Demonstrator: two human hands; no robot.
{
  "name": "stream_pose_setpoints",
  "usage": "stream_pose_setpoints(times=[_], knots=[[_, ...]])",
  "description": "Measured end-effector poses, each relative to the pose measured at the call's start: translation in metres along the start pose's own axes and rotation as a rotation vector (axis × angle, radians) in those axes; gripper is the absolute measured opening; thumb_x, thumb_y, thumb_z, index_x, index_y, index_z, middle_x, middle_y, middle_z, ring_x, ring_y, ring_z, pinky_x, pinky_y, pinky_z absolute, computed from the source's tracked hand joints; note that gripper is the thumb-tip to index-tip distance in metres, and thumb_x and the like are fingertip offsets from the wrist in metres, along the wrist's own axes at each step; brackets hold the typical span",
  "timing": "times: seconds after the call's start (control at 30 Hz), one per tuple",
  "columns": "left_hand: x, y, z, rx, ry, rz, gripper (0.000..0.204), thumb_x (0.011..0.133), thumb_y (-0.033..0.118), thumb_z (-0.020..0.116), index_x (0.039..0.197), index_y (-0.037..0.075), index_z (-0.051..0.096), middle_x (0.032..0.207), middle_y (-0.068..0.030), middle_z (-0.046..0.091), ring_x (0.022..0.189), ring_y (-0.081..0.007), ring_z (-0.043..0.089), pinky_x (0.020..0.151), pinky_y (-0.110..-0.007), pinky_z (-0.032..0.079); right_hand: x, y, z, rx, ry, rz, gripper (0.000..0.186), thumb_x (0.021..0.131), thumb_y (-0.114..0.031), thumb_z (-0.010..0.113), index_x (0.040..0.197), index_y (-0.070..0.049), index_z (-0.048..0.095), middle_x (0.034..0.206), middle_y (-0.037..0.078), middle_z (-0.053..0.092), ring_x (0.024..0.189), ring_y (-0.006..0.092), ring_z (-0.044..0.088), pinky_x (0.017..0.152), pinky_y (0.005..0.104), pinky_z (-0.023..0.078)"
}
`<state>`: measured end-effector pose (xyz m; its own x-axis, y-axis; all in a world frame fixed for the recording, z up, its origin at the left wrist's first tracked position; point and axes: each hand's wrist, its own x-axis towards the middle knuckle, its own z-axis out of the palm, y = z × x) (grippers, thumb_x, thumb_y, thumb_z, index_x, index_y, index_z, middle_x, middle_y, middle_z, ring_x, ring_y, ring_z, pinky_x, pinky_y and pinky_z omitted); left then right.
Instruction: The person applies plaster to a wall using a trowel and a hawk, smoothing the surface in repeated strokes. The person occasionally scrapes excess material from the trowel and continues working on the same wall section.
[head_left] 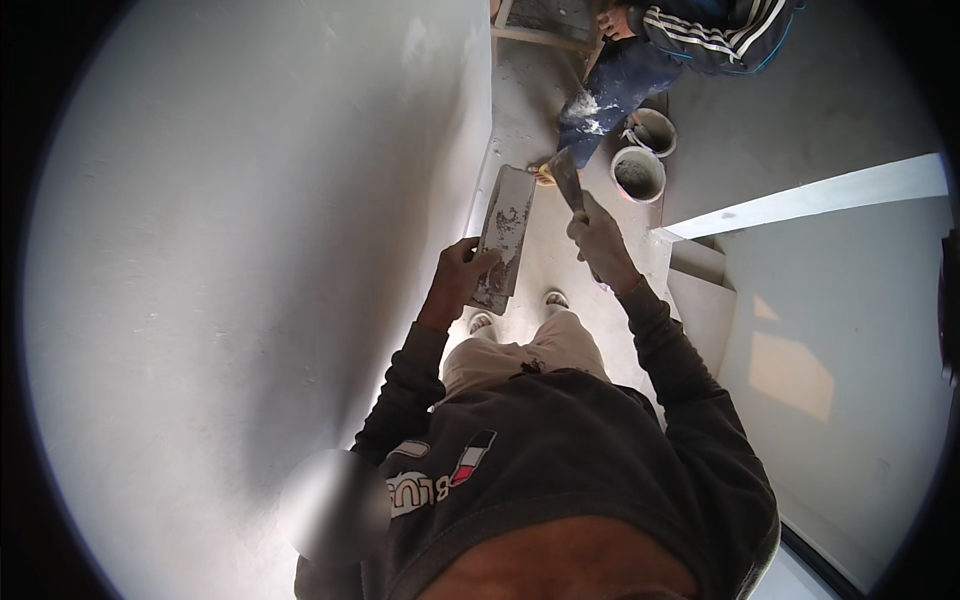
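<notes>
- The long, flat, grey rectangular plate with patches of dark residue (512, 215) extends up and away from the left hand (463, 272), close beside the wall and above the floor. A darker piece shows at its near end; whether it is part of the plate cannot be told.
- Likely trouble: gripped only near one end, the plate could tip or twist if pressed at its far end. Loose residue could drop onto the floor, and a swing leftward could knock the wall.
- The plate lies mostly beyond the left hand, which is grasping its near end, thumb over the face; the fingers behind are partly hidden.
- The right hand (600, 240) is clenched round the handle of a dark, flat-bladed scraper (566, 178). The blade points up beside the plate's far right corner, seemingly apart from it; a careless stroke could slip off that edge.
- Left of the plate rises a broad, smooth, pale grey wall (250, 200).
- Beyond the scraper, two round, pale-rimmed buckets with grey contents, the nearer (638, 175) and the farther (654, 132), stand side by side.
- A co-worker in stained dark-blue trousers (625, 85) is just beyond, near a wooden-framed stand (545, 38); stepping back could jostle someone.
</notes>
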<state>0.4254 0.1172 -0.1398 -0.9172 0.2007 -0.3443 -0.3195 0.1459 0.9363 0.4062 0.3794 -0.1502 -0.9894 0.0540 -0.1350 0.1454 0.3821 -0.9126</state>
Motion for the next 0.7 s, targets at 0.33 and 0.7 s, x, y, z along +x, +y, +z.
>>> stream_pose_setpoints(times=[0.33, 0.7], knots=[[0.011, -0.021, -0.017, -0.067, -0.147, -0.174, 0.043, 0.097, 0.025, 0.066, 0.123, -0.008, 0.066, 0.1, -0.0111, 0.072, 0.082, -0.0161, 0.071, 0.072, -0.031, 0.059, -0.029, 0.05, 0.009, -0.361, -0.102, -0.256, 0.073, 0.085, -0.005, 0.062, 0.154, -0.024, 0.048, 0.097, 0.014, 0.069, 0.089, 0.0318, 0.07, 0.085, 0.0448, 0.054], [0.034, -0.003, 0.008, 0.179, -0.218, -0.299, 0.039, 0.093, 0.023, 0.068, 0.11, -0.012, 0.068, 0.091, -0.0124, 0.073, 0.074, -0.0189, 0.072, 0.067, -0.032, 0.06, -0.018, 0.15, 0.041, -0.698, -0.187, -0.17, 0.067, 0.089, -0.014, 0.062, 0.153, -0.023, 0.046, 0.099, 0.019, 0.07, 0.091, 0.0373, 0.07, 0.074, 0.0457, 0.055]])
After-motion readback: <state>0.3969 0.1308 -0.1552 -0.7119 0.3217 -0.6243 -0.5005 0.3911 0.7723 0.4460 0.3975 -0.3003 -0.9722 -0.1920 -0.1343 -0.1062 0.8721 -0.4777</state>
